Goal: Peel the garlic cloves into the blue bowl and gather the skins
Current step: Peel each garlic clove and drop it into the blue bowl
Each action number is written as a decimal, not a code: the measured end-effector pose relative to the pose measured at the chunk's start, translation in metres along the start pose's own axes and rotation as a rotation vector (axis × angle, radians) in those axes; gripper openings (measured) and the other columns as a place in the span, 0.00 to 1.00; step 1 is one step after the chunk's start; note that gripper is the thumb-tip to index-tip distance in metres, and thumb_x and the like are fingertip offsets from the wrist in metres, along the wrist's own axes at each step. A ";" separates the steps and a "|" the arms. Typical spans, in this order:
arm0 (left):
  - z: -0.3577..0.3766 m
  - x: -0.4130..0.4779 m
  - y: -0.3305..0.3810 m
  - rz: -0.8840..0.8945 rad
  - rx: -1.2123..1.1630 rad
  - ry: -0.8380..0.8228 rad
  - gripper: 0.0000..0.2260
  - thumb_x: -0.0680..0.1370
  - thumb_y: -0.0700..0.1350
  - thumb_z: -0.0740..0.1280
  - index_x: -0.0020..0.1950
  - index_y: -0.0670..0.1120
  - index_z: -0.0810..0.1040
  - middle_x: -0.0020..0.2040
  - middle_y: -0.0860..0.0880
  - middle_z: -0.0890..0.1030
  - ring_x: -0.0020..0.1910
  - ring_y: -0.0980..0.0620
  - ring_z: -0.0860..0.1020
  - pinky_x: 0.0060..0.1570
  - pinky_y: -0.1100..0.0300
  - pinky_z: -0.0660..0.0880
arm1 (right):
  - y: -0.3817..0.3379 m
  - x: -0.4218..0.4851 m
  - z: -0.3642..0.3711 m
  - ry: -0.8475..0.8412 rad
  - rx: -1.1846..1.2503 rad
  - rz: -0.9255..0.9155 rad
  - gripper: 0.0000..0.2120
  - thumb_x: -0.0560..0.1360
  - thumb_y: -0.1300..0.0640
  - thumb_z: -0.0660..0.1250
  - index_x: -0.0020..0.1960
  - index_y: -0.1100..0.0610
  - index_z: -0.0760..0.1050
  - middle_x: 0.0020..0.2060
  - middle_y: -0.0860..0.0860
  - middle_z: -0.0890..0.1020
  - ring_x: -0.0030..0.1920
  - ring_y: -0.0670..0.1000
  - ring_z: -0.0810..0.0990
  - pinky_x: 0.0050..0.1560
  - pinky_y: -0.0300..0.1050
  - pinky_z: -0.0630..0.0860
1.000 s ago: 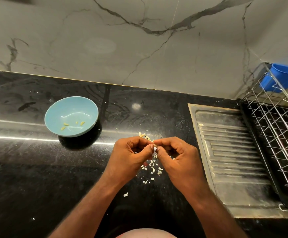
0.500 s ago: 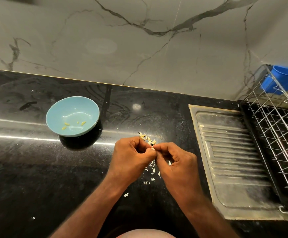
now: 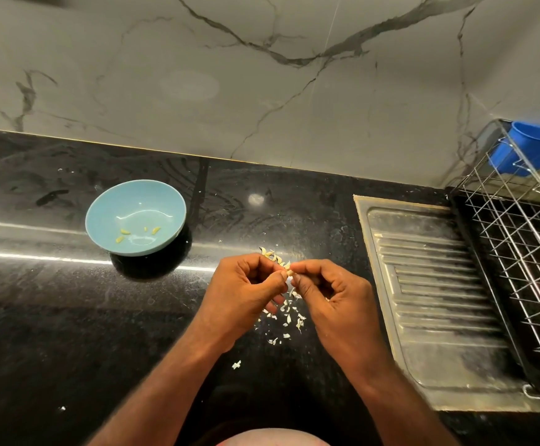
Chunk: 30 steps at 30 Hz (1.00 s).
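My left hand (image 3: 246, 294) and my right hand (image 3: 333, 300) meet over the black counter, and both pinch one small garlic clove (image 3: 289, 273) between thumb and fingertips. A little heap of unpeeled cloves (image 3: 272, 255) lies just beyond my hands. White scraps of garlic skin (image 3: 286, 320) are scattered on the counter under and between my hands. The light blue bowl (image 3: 107, 210) stands to the left with several small peeled cloves (image 3: 125, 232) at its bottom.
A steel sink drainboard (image 3: 429, 284) is set into the counter at the right. Beyond it stands a wire dish rack (image 3: 526, 252) with a blue cup (image 3: 532, 149) in it. A marble wall rises behind the counter. Stray skin bits (image 3: 236, 364) lie nearer me.
My hands stay together on the clove, with the fingertips shifting slightly as they work at it. The bowl and the heap of cloves have not moved.
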<state>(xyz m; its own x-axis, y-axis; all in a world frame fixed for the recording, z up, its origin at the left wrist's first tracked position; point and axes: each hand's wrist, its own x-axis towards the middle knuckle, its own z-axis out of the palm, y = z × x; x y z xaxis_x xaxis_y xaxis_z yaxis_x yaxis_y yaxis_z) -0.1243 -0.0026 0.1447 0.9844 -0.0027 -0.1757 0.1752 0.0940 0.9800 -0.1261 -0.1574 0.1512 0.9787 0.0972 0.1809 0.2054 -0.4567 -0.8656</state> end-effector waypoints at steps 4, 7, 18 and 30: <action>0.002 0.000 -0.002 -0.002 0.025 0.045 0.03 0.75 0.36 0.71 0.41 0.41 0.82 0.34 0.43 0.83 0.30 0.51 0.80 0.29 0.65 0.75 | -0.001 0.001 0.001 -0.005 -0.064 -0.085 0.09 0.75 0.63 0.72 0.50 0.51 0.83 0.44 0.42 0.83 0.47 0.45 0.82 0.46 0.38 0.79; 0.003 0.000 -0.004 -0.006 0.045 0.060 0.04 0.75 0.36 0.71 0.40 0.42 0.81 0.34 0.45 0.83 0.30 0.52 0.80 0.30 0.64 0.75 | 0.000 0.002 0.001 -0.017 -0.118 -0.124 0.09 0.74 0.63 0.73 0.50 0.50 0.83 0.47 0.41 0.81 0.50 0.44 0.80 0.47 0.35 0.77; 0.004 0.000 0.000 -0.052 -0.046 0.065 0.06 0.75 0.34 0.69 0.38 0.41 0.80 0.31 0.46 0.80 0.28 0.54 0.77 0.28 0.65 0.73 | 0.001 0.004 0.001 -0.070 -0.042 -0.033 0.08 0.76 0.60 0.72 0.52 0.49 0.83 0.42 0.41 0.85 0.46 0.42 0.83 0.47 0.35 0.79; 0.003 0.003 -0.008 -0.058 0.061 0.099 0.08 0.78 0.42 0.69 0.39 0.41 0.80 0.31 0.46 0.81 0.30 0.52 0.78 0.28 0.62 0.73 | 0.002 0.012 0.001 -0.013 0.631 0.341 0.11 0.70 0.57 0.70 0.50 0.60 0.82 0.45 0.58 0.86 0.42 0.52 0.83 0.42 0.41 0.81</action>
<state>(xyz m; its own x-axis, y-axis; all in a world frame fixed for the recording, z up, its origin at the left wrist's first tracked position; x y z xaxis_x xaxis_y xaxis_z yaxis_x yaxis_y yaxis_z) -0.1224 -0.0059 0.1369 0.9669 0.0923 -0.2377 0.2354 0.0354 0.9713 -0.1141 -0.1568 0.1510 0.9873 0.0526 -0.1502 -0.1560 0.1343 -0.9786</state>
